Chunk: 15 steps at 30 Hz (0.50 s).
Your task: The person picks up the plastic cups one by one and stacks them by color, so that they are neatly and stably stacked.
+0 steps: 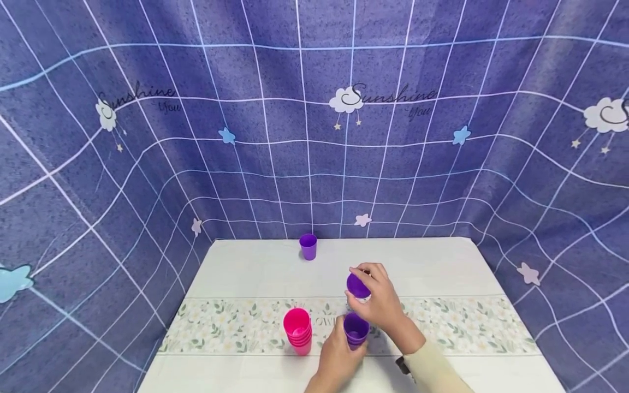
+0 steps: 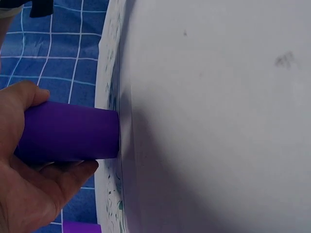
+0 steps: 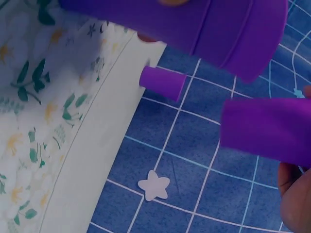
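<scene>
Upright on the table, a stack of nested purple cups is gripped around its side by my left hand. In the left wrist view the stack's lowest cup lies between the thumb and fingers, its base at the table. Just beyond the stack, my right hand holds a single purple cup near its rim. That same cup appears apart from the stack in the right wrist view. Left of my left hand stands a stack of pink cups.
Another purple cup stands alone near the table's back edge. A white tabletop with a floral band lies under everything. Blue gridded curtain encloses the back and sides.
</scene>
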### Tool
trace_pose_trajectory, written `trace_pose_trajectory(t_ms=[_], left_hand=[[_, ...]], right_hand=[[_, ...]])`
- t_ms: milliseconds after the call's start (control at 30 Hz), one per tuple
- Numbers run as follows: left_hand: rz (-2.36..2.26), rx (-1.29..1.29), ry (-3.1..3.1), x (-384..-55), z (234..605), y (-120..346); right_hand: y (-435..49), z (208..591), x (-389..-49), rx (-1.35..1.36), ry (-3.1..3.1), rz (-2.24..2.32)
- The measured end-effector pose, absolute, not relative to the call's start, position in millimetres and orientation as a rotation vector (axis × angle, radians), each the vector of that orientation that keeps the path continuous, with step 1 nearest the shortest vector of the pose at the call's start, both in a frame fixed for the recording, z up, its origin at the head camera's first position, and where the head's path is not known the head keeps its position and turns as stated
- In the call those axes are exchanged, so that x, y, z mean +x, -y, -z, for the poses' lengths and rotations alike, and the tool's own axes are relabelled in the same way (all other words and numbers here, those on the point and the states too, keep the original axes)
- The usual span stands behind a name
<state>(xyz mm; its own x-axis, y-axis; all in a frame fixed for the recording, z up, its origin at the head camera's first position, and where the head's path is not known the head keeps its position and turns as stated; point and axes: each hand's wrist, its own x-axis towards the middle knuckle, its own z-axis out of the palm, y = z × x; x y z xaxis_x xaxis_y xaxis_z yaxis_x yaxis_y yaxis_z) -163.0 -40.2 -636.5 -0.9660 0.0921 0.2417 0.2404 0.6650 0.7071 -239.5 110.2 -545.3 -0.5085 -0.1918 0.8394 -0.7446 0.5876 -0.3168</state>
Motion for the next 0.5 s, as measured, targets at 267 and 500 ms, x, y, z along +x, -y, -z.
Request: trace_pose_trajectory(t_ms=[267,500], left_hand=[[1.229,-0.269,2.712,-163,634,40],[1.204,-0.326,2.703,-161,635,44]], right_hand=[[-108,542,-220,0.752,1.971,-1.01],[-103,548,-208,0.834,1.93,-1.125]])
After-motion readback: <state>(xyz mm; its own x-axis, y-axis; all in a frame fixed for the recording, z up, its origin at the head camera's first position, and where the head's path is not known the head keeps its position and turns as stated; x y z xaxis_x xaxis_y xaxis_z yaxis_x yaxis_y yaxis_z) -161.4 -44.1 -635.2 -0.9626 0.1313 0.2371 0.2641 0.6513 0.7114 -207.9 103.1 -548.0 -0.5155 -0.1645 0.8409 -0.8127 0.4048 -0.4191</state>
